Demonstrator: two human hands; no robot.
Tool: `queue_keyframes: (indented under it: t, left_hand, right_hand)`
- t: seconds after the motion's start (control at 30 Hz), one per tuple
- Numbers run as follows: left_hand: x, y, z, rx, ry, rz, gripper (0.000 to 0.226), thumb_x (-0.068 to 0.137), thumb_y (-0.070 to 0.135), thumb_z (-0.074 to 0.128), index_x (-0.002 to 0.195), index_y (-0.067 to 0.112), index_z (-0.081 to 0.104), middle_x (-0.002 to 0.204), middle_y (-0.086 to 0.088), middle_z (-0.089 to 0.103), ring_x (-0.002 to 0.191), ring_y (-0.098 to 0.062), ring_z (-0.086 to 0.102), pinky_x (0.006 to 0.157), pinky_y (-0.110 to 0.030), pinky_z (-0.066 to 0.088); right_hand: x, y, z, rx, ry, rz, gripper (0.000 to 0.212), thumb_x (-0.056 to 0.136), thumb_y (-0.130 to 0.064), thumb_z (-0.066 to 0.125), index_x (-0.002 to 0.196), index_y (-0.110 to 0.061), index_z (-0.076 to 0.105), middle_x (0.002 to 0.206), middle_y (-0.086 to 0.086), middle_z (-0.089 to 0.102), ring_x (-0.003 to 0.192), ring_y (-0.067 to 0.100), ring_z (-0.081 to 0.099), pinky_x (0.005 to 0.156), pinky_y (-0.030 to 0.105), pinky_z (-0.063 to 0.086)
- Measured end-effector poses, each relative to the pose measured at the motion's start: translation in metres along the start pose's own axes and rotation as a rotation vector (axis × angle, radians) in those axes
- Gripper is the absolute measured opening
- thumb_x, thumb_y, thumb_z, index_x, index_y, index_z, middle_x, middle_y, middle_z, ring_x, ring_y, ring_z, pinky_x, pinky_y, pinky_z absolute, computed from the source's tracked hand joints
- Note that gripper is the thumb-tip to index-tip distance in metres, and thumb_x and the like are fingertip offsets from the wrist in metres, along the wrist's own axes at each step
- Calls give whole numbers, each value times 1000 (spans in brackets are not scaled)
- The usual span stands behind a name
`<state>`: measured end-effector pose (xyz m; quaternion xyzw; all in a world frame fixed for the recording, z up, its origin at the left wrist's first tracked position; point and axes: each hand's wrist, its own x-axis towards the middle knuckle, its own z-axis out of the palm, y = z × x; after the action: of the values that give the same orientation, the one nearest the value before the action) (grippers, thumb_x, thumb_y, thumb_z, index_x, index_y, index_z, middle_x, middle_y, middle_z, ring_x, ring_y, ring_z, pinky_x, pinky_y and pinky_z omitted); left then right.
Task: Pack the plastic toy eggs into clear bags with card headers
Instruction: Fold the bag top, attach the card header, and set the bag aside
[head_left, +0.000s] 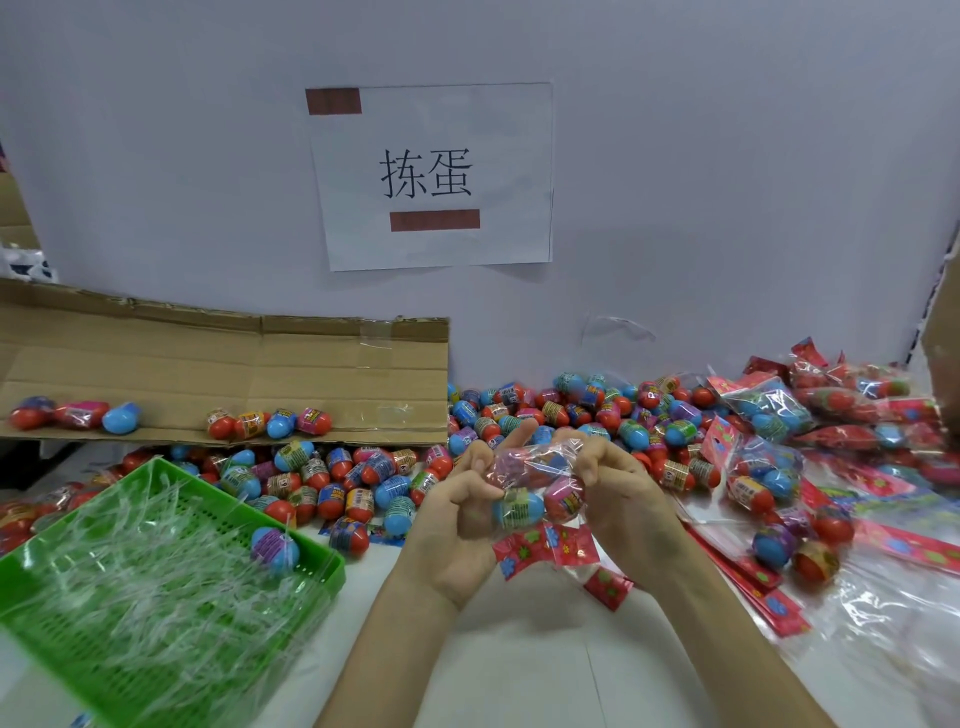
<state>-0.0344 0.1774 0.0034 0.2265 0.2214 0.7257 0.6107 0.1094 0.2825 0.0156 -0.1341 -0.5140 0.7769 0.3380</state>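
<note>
Pinched the clear bag (540, 480) between left hand (460, 519) and right hand (618, 493), drawn close together, probably to steady the eggs (519, 510) inside. Let the card header (545, 552) hang toward the wrists. Had loose toy eggs (363, 488) heaped just beyond the fingers, handy for the next bag.

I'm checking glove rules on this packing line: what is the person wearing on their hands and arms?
Nothing worn shows. The left hand and right hand are bare, with no gloves, tape or rings that can be seen. Both forearms are bare down to the frame's lower edge: no sleeve, watch or bracelet is in view.
</note>
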Motion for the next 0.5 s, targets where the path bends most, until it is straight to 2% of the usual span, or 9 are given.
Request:
queue_keyframes:
  t: [0.13,0.2,0.27,0.37,0.43,0.5]
  left_hand:
    - [0,1,0,-2,-18,8,35,73,-9,57,94,16,43,144,-11,62,128,-39,62,101,-51,55]
    - [0,0,1,26,-11,26,36,71,-8,58,94,15,44,144,-9,63,128,-39,62,103,-52,53]
    - [1,0,1,-7,-1,68,35,70,-10,57,93,14,48,144,-10,62,129,-39,61,107,-56,50]
    - [4,3,-1,-102,89,160,41,73,-13,47,105,12,50,142,-12,63,127,-40,63,106,-58,49]
    - [6,5,-1,-113,179,196,45,72,-12,44,111,9,53,140,-15,65,123,-39,65,101,-54,54]
    - [7,6,-2,-97,239,230,50,72,-11,43,117,8,56,137,-13,67,124,-37,64,92,-48,58]
  right_hand:
    - [1,3,-1,14,5,-2,24,73,2,44,60,-13,57,76,6,61,75,19,64,66,32,56]
    - [5,9,-4,-3,54,-40,24,75,3,43,61,-10,58,85,14,58,86,28,58,78,40,52]
    - [8,14,-8,-67,132,-107,41,83,8,38,64,-9,70,96,14,65,98,30,57,90,44,47]
    - [7,21,-9,-397,298,-208,62,85,18,39,83,-25,83,104,-3,76,98,10,62,88,33,51]
    - [5,25,-6,-711,390,-280,61,85,20,45,92,-29,81,105,-9,74,99,-1,63,92,32,54]
    - [3,28,-1,-919,456,-400,54,88,16,51,110,-26,77,116,-11,70,112,-5,59,100,29,51]
